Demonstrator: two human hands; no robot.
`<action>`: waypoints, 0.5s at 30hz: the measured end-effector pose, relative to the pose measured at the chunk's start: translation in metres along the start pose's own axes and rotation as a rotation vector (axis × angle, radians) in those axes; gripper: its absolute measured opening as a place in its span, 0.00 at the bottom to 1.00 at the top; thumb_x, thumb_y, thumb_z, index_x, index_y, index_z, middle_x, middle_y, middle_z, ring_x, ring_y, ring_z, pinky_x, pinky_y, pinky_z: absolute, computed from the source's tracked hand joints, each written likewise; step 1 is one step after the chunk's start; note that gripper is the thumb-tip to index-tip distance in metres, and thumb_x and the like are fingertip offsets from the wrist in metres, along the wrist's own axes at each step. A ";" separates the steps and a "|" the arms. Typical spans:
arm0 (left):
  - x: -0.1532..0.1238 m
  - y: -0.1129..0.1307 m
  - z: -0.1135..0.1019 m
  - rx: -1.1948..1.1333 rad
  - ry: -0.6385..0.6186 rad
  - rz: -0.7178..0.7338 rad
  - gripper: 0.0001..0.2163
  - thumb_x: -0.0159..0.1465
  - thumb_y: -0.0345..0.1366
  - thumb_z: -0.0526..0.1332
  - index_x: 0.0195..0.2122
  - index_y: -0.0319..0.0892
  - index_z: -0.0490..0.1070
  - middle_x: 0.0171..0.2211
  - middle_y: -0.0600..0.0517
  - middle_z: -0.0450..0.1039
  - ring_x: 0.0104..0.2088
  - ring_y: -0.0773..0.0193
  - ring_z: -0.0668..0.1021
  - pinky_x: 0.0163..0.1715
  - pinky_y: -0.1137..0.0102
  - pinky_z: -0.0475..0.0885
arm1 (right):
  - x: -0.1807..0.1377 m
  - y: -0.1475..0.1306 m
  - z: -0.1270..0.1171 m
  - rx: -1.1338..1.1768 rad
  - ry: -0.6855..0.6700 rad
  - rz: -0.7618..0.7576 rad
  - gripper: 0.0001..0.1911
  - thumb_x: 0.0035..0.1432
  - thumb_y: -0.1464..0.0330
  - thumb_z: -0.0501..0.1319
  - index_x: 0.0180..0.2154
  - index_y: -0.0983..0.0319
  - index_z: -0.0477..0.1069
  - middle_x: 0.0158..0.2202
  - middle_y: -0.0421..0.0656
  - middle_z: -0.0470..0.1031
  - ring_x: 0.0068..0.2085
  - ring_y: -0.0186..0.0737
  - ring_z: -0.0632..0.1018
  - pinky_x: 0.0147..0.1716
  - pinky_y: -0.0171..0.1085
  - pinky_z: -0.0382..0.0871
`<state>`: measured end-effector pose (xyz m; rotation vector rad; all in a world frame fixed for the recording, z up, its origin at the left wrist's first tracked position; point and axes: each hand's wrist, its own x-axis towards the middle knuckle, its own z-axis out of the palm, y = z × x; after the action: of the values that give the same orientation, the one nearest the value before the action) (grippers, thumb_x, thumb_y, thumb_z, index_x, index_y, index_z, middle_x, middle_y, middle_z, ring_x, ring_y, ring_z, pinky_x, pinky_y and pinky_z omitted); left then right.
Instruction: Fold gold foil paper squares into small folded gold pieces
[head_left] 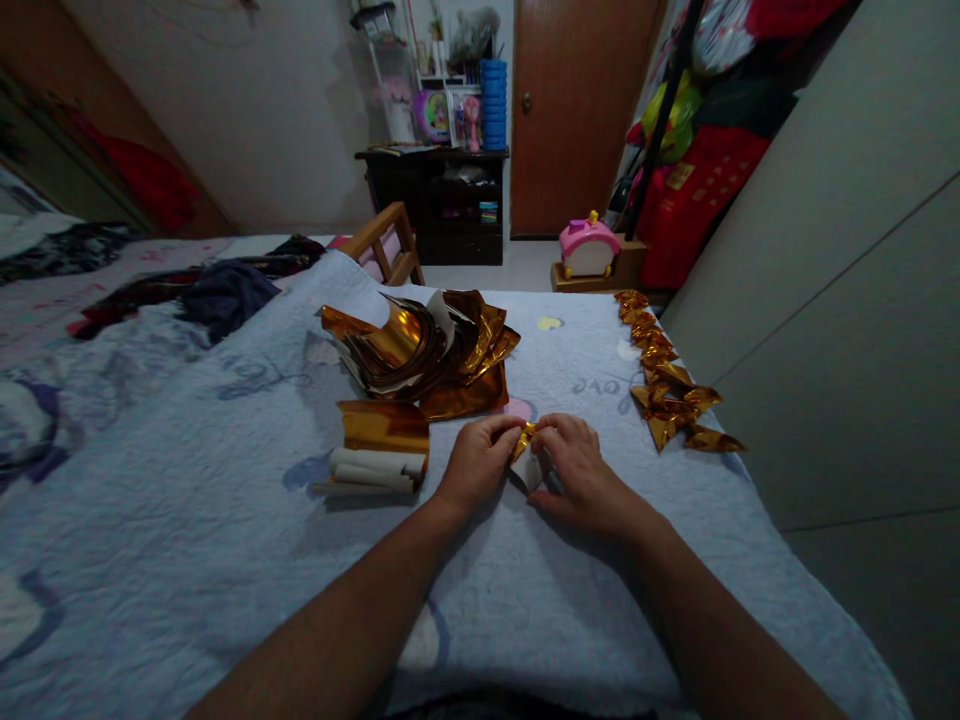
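Note:
Between my two hands is a small piece of gold foil paper (531, 470), partly folded, its pale back facing me and a gold strip at the top. The fingers and thumb of my left hand (484, 455) pinch its upper left side. My right hand (577, 465) grips it from the right with bent fingers; its thumb lies near the lower edge. Left of my hands lie curled gold sheets with pale backs (379, 465). Behind them spreads a large stack of gold foil sheets (405, 340). Folded gold pieces (667, 400) lie in a row at the right.
Everything rests on a bed with a light blue patterned cover (225, 540). A pale cabinet wall (847, 330) borders the right side. Dark clothes (229, 300) lie at the left. Beyond the bed are a wooden chair (382, 240), a pink toy (589, 248) and a dark shelf (435, 200).

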<state>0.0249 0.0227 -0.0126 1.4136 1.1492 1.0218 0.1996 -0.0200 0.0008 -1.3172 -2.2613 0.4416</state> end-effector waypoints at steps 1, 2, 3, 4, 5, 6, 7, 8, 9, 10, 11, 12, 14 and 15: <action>0.001 -0.001 0.000 -0.050 0.004 -0.023 0.11 0.59 0.37 0.64 0.39 0.38 0.82 0.38 0.46 0.82 0.37 0.60 0.80 0.39 0.68 0.72 | 0.000 0.000 0.002 -0.013 0.017 -0.009 0.26 0.50 0.73 0.65 0.52 0.58 0.64 0.57 0.51 0.66 0.59 0.54 0.65 0.58 0.53 0.59; 0.002 -0.001 0.000 -0.100 0.004 -0.048 0.11 0.59 0.37 0.64 0.39 0.37 0.82 0.36 0.46 0.82 0.35 0.62 0.79 0.37 0.69 0.72 | 0.000 0.001 0.003 -0.021 0.033 -0.020 0.27 0.51 0.73 0.65 0.53 0.58 0.63 0.57 0.51 0.66 0.60 0.54 0.64 0.59 0.53 0.58; 0.002 -0.002 0.001 -0.143 0.002 -0.069 0.12 0.58 0.37 0.64 0.39 0.37 0.81 0.35 0.47 0.81 0.32 0.63 0.78 0.34 0.71 0.71 | 0.001 0.001 0.004 -0.022 0.045 -0.030 0.28 0.52 0.74 0.64 0.54 0.59 0.62 0.57 0.51 0.66 0.60 0.53 0.64 0.59 0.53 0.58; 0.003 -0.002 0.001 -0.177 -0.006 -0.085 0.12 0.58 0.37 0.64 0.39 0.37 0.81 0.33 0.48 0.80 0.30 0.65 0.77 0.31 0.72 0.69 | 0.001 0.002 0.004 -0.019 0.050 -0.040 0.28 0.52 0.75 0.63 0.55 0.59 0.62 0.58 0.51 0.67 0.60 0.52 0.65 0.59 0.52 0.58; 0.003 -0.001 0.000 -0.199 -0.016 -0.095 0.12 0.58 0.37 0.64 0.39 0.36 0.81 0.31 0.49 0.79 0.28 0.66 0.75 0.29 0.73 0.68 | 0.002 0.001 0.004 -0.013 0.051 -0.048 0.28 0.52 0.77 0.63 0.55 0.59 0.63 0.58 0.50 0.67 0.60 0.51 0.65 0.59 0.51 0.58; 0.003 0.000 0.000 -0.207 -0.030 -0.100 0.12 0.58 0.37 0.64 0.39 0.36 0.81 0.31 0.49 0.79 0.27 0.67 0.75 0.29 0.73 0.67 | 0.002 0.001 0.004 -0.006 0.053 -0.050 0.28 0.53 0.77 0.63 0.55 0.59 0.63 0.57 0.50 0.68 0.59 0.51 0.66 0.59 0.50 0.58; 0.003 0.000 -0.001 -0.201 -0.046 -0.099 0.12 0.58 0.37 0.64 0.39 0.36 0.81 0.30 0.50 0.79 0.27 0.67 0.74 0.28 0.73 0.67 | 0.003 0.001 0.003 0.002 0.056 -0.051 0.26 0.54 0.78 0.62 0.54 0.59 0.64 0.56 0.49 0.70 0.58 0.50 0.67 0.58 0.50 0.59; 0.003 0.001 -0.001 -0.180 -0.065 -0.094 0.11 0.58 0.36 0.64 0.39 0.36 0.81 0.31 0.50 0.79 0.28 0.67 0.75 0.29 0.73 0.67 | 0.004 0.001 0.002 0.010 0.057 -0.052 0.24 0.55 0.78 0.63 0.53 0.59 0.66 0.55 0.49 0.71 0.57 0.49 0.68 0.57 0.49 0.59; 0.002 0.002 -0.002 -0.147 -0.085 -0.083 0.11 0.58 0.36 0.63 0.39 0.37 0.81 0.32 0.49 0.79 0.29 0.66 0.76 0.30 0.72 0.68 | 0.004 0.001 0.002 0.017 0.055 -0.056 0.22 0.56 0.77 0.63 0.52 0.58 0.68 0.54 0.48 0.72 0.56 0.49 0.68 0.56 0.49 0.60; 0.002 0.003 -0.003 -0.103 -0.105 -0.066 0.11 0.59 0.35 0.63 0.39 0.37 0.81 0.33 0.49 0.80 0.31 0.65 0.77 0.32 0.71 0.69 | 0.004 0.001 0.001 0.024 0.051 -0.062 0.19 0.57 0.77 0.63 0.50 0.58 0.69 0.52 0.47 0.73 0.55 0.49 0.69 0.56 0.49 0.60; 0.001 0.003 -0.003 -0.050 -0.120 -0.043 0.11 0.59 0.34 0.62 0.39 0.37 0.81 0.35 0.48 0.81 0.33 0.63 0.78 0.34 0.70 0.70 | 0.004 0.002 0.000 0.028 0.043 -0.068 0.17 0.58 0.77 0.63 0.48 0.58 0.71 0.52 0.46 0.74 0.54 0.49 0.69 0.55 0.48 0.60; 0.001 0.004 -0.004 0.009 -0.133 -0.017 0.11 0.60 0.33 0.62 0.40 0.38 0.81 0.36 0.48 0.82 0.36 0.61 0.79 0.37 0.69 0.71 | 0.004 0.003 0.000 0.029 0.032 -0.072 0.15 0.58 0.78 0.64 0.46 0.58 0.72 0.51 0.46 0.75 0.54 0.49 0.69 0.54 0.48 0.60; -0.001 0.004 -0.005 0.144 -0.146 0.037 0.11 0.61 0.31 0.61 0.41 0.38 0.81 0.40 0.46 0.82 0.40 0.59 0.80 0.44 0.66 0.72 | 0.004 0.006 0.001 0.024 0.000 -0.077 0.12 0.57 0.79 0.64 0.41 0.59 0.74 0.48 0.45 0.76 0.52 0.48 0.70 0.52 0.47 0.61; -0.002 0.004 -0.005 0.222 -0.149 0.062 0.11 0.62 0.30 0.61 0.42 0.38 0.81 0.41 0.46 0.82 0.41 0.58 0.80 0.46 0.65 0.72 | 0.004 0.008 0.002 0.020 -0.017 -0.081 0.10 0.57 0.79 0.64 0.39 0.59 0.74 0.47 0.45 0.77 0.50 0.48 0.71 0.50 0.47 0.62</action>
<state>0.0204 0.0219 -0.0083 1.6805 1.1409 0.8349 0.2025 -0.0128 -0.0036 -1.2108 -2.3088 0.4477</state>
